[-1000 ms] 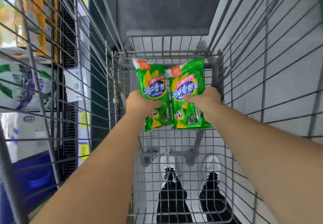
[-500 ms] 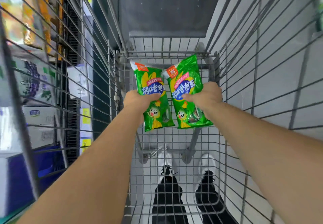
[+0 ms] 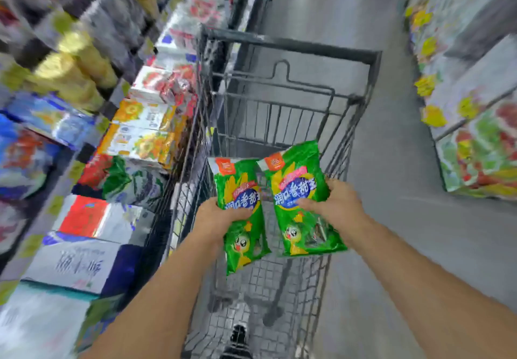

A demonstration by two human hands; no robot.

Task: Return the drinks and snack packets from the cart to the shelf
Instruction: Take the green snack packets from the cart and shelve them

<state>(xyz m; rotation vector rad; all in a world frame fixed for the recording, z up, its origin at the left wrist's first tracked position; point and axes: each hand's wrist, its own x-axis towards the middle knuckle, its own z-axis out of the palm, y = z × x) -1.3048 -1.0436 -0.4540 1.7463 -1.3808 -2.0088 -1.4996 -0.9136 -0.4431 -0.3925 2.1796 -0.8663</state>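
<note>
Both hands are closed on snack packets: the left hand [image 3: 221,218] grips one green packet [image 3: 240,213] around its middle, thumb across the printed face, while the right hand [image 3: 334,204] clamps a matching green packet [image 3: 299,199] from its right edge. The two packets hang side by side above the wire cart [image 3: 279,101], nearly touching along their inner edges, each with its long axis running near to far — top seams pointing away from the person, lower ends toward the body. No other goods can be made out in the cart's basket through the mesh, though part of it is hidden behind the packets.

To the left, just beside the cart, runs the shelf [image 3: 134,146], stacked with boxed and bagged goods that are too blurred to identify. A second display [image 3: 475,146] stands well apart on the right, across the grey floor [image 3: 397,218]. The left hand's packet lies nearer the left shelf, so that arm likely has the shorter swing — the right must cross over the cart to reach the same side.
</note>
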